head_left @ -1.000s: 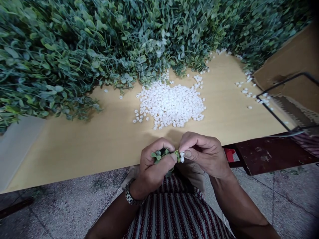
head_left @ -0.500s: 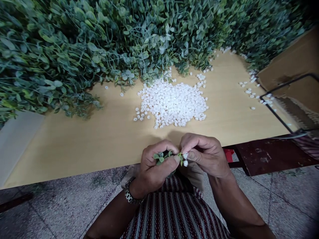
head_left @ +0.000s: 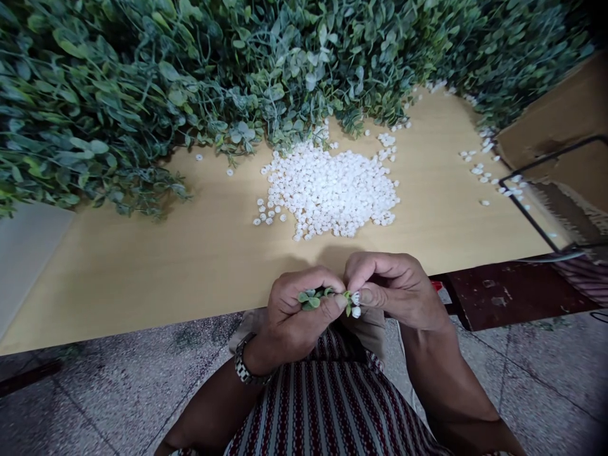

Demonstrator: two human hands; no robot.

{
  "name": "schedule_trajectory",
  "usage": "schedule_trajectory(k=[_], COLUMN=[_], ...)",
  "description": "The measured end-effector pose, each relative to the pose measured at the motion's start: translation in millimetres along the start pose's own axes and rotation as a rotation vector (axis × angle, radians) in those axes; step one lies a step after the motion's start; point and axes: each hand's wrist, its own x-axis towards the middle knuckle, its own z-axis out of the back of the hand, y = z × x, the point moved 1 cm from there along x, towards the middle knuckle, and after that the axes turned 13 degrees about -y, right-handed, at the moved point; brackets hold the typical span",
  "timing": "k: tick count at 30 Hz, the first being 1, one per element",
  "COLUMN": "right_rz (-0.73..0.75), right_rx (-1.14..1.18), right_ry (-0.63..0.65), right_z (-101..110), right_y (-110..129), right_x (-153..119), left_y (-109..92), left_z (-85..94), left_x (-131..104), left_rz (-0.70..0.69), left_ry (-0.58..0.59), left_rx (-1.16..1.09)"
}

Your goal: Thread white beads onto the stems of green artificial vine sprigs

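Observation:
My left hand is closed round a short artificial green sprig, its leaves showing between thumb and fingers. At the sprig's right end, past my left thumb, sit two small white flower pieces. Thumb and forefinger of my right hand pinch the upper white piece, touching the sprig's tip. Both hands are close together just over the table's near edge. Beyond them a heap of small white flower pieces lies on the tabletop.
A thick bank of artificial greenery covers the table's far side. At right stand a torn cardboard box and a black wire frame, with loose white pieces near them. A pale panel is at the left edge.
The view has shifted slightly. My hands keep the same hold on the sprig and the white piece, with hardly any movement between them.

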Motion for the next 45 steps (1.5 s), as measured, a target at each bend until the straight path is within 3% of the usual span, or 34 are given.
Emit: schedule_trajectory(k=[24,27,31,36,41,45], right_rz=[0.221,0.287,0.498,0.576,0.562,0.543], right_rx=[-0.222,-0.348,-0.482,-0.633,-0.602,-0.554], right_ry=[-0.050,-0.085,-0.165,-0.031,-0.175,-0.304], right_z=[0,4,5,-9,-10,-10], right_y=[-6,0,16,27,21,11], right_x=[-5,-6,-6,-4,-8,-14], left_y=[1,-4,-7,-7,-14,-12], left_z=[-5.2,-6.8,-11.4,-17.5,-16.2,-13.0], left_x=[4,7,10,8,5,4], left_rz=[-0.022,-0.022,-0.041,-0.085,-0.077,-0.100], left_ry=[0.002,0.028,0.101,0.144,0.188,0.116], left_rx=[0.059,0.127,0.251,0.388,0.395,0.217])
